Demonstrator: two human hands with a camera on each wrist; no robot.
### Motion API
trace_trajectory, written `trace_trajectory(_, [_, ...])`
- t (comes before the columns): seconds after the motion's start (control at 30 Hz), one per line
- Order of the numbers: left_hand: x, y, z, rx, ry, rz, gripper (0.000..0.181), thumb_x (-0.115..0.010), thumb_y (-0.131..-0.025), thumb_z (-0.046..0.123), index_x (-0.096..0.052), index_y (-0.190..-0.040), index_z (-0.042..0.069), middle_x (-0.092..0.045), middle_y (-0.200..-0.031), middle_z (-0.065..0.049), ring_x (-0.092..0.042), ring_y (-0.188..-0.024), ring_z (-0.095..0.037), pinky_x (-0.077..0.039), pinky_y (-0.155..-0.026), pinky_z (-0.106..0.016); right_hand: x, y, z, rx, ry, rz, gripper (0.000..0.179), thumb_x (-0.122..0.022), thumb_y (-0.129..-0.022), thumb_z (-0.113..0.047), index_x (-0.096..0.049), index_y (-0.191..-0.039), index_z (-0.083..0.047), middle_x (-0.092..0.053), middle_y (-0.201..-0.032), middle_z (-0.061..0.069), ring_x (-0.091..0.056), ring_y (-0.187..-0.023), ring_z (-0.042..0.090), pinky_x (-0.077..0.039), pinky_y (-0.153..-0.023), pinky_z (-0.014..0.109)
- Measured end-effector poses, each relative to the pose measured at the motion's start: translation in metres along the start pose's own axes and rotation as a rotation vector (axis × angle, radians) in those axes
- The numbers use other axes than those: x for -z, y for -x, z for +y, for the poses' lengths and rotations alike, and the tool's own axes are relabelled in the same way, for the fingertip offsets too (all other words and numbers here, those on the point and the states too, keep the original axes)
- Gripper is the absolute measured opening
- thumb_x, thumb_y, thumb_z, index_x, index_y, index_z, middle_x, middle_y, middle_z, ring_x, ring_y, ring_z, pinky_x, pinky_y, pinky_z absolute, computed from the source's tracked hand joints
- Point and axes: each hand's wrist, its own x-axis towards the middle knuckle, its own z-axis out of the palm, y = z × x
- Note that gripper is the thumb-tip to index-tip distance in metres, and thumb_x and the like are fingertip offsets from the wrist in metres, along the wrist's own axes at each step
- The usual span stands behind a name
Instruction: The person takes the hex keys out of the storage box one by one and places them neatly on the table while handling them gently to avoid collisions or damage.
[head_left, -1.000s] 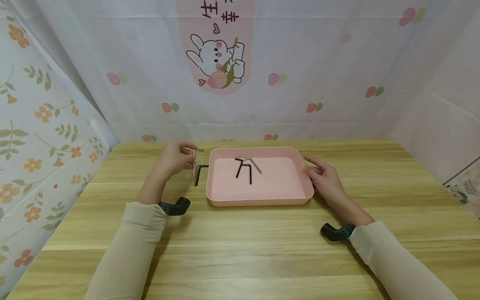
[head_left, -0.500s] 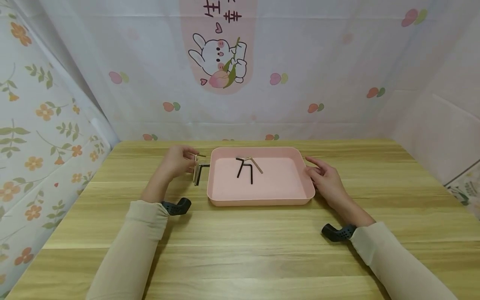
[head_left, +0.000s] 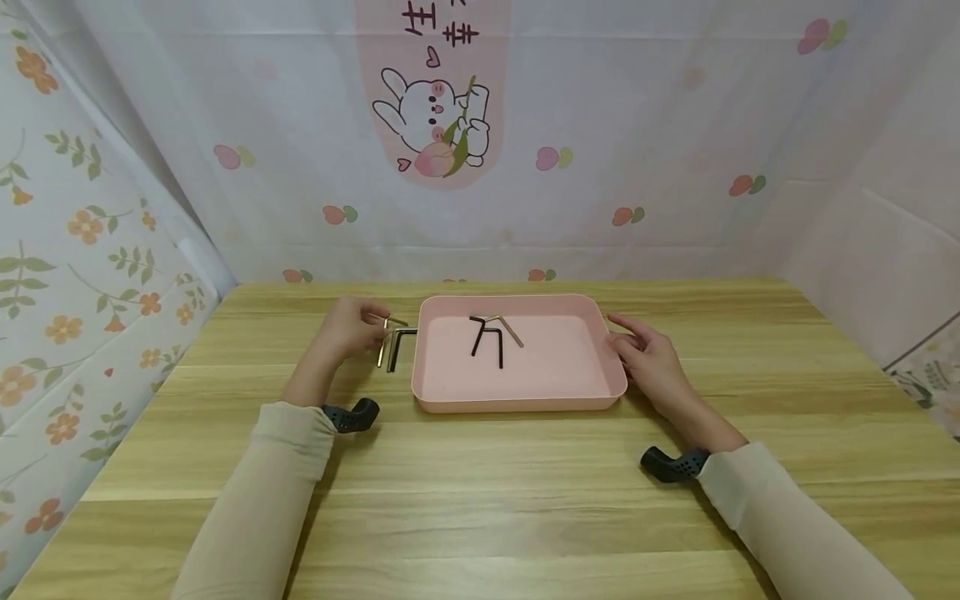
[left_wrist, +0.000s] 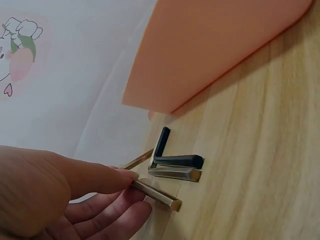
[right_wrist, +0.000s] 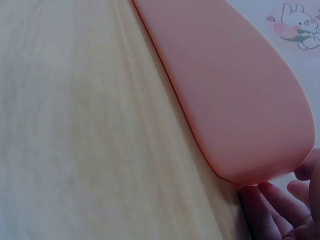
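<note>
My left hand (head_left: 351, 327) pinches a brass-coloured hex key (left_wrist: 157, 194) between thumb and fingers, its long arm slanting close over the table. Right beside it a second brass-coloured hex key (left_wrist: 176, 173) and a black hex key (left_wrist: 180, 161) lie side by side on the wood, left of the pink tray (head_left: 517, 405). Inside the tray are two black hex keys (head_left: 501, 350) and a brass-coloured hex key (head_left: 512, 331), their short ends close together. My right hand (head_left: 654, 362) touches the tray's right end, its fingertips at the outer wall and the rim.
The wooden table (head_left: 480, 508) reaches back to a white printed cloth (head_left: 645, 125). Another cloth with orange flowers (head_left: 97, 250) hangs along the left side. Each wrist wears a dark curved mount (head_left: 352, 415).
The left hand has come down slightly, bringing its hex key lower and just left of the two on the table. The right hand and tray stay put.
</note>
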Motion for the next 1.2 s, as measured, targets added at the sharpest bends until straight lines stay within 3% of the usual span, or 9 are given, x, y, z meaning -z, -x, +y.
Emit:
trace_trajectory(0.17, [-0.0024,0.0005,-0.0012,-0.003,-0.019,0.018,0.034,-0.061,-0.092,-0.002,-0.064,-0.126,-0.009,-0.070,-0.113,-0.030,-0.069,-0.074,-0.012,-0.057,-0.066,-0.024,-0.0008,-0.0009,0.0006,0.003,0.007,0.006,0.054,-0.053,-0.105,-0.025,-0.040,-0.156,-0.011,-0.060,-0.136,0.029,-0.067,-0.089,-0.007,-0.057,-0.071,0.017])
trace_trajectory(0.37, [-0.0047,-0.0002,-0.0013,-0.018,-0.032,0.016,0.035,-0.061,-0.091,-0.002,-0.064,-0.126,-0.009,-0.070,-0.115,-0.031,-0.070,-0.076,-0.016,-0.057,-0.066,-0.025,-0.0006,-0.0013,0.0011,0.012,0.016,0.009,0.054,-0.053,-0.105,-0.027,-0.041,-0.155,-0.011,-0.061,-0.136,0.028,-0.066,-0.089,-0.007,-0.056,-0.071,0.018])
trace_trajectory(0.7, [-0.0084,-0.0019,-0.0048,-0.032,-0.088,0.029,0.035,-0.067,-0.090,0.003,-0.065,-0.123,-0.008,-0.070,-0.116,-0.029,-0.071,-0.093,-0.028,-0.050,-0.062,-0.020,-0.0014,0.0008,0.0001,0.021,0.007,0.011,0.054,-0.055,-0.105,-0.025,-0.041,-0.155,-0.009,-0.064,-0.133,0.027,-0.066,-0.089,-0.007,-0.057,-0.071,0.017])
trace_trajectory(1.2, [-0.0092,0.0001,-0.0033,-0.063,-0.162,0.020,0.036,-0.063,-0.091,0.003,-0.063,-0.124,-0.010,-0.068,-0.115,-0.030,-0.067,-0.105,-0.038,-0.055,-0.078,-0.031,-0.0015,-0.0005,0.0002,0.014,0.011,0.009,0.053,-0.053,-0.105,-0.025,-0.041,-0.155,-0.009,-0.058,-0.137,0.032,-0.066,-0.090,-0.007,-0.056,-0.072,0.016])
